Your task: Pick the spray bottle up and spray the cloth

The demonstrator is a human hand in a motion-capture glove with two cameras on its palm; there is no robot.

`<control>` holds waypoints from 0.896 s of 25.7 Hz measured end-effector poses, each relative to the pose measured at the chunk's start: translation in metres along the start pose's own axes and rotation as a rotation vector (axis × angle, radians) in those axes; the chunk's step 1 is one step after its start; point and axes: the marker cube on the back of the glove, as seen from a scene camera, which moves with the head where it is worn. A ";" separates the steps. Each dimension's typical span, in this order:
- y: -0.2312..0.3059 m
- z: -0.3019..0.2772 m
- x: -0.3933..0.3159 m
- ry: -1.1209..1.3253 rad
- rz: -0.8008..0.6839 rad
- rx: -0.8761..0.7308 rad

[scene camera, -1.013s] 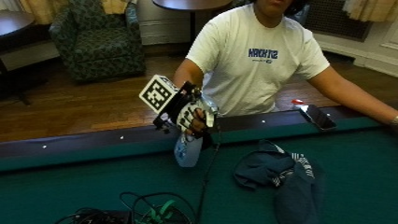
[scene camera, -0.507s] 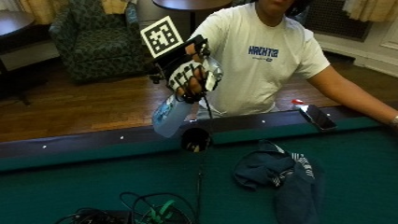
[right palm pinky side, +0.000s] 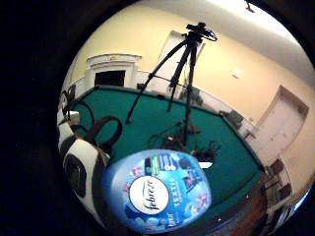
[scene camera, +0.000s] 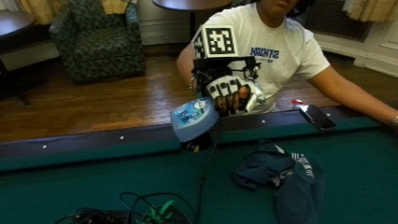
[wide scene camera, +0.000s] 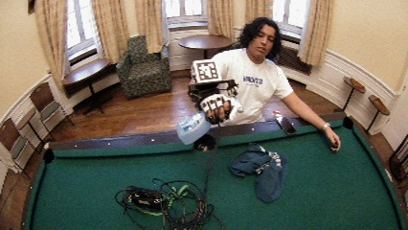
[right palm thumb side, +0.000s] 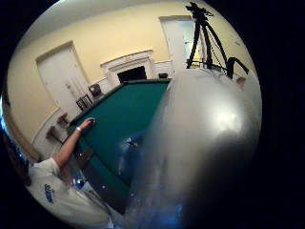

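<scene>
Gloved right hand (scene camera: 231, 94) gripping spray bottle (scene camera: 194, 118), tilted above counter's (scene camera: 93, 186) rail, left of dark cloth (scene camera: 281, 179) lying on felt.

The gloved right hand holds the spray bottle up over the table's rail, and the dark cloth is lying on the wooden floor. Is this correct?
Not quite. The right hand does hold the spray bottle above the rail, but the outside view shows the dark cloth lying on the green table surface, not the floor.
</scene>
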 end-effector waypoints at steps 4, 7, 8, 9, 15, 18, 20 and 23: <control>-0.002 0.022 -0.026 0.094 -0.098 -0.026; 0.000 0.040 -0.046 0.160 -0.188 -0.055; 0.002 0.045 -0.054 0.181 -0.221 -0.066; 0.004 0.051 -0.062 0.200 -0.255 -0.078; 0.031 0.087 -0.116 0.268 -0.479 -0.179; 0.049 0.104 -0.142 0.289 -0.581 -0.229; 0.062 0.115 -0.157 0.305 -0.638 -0.257; 0.077 0.130 -0.171 0.339 -0.701 -0.291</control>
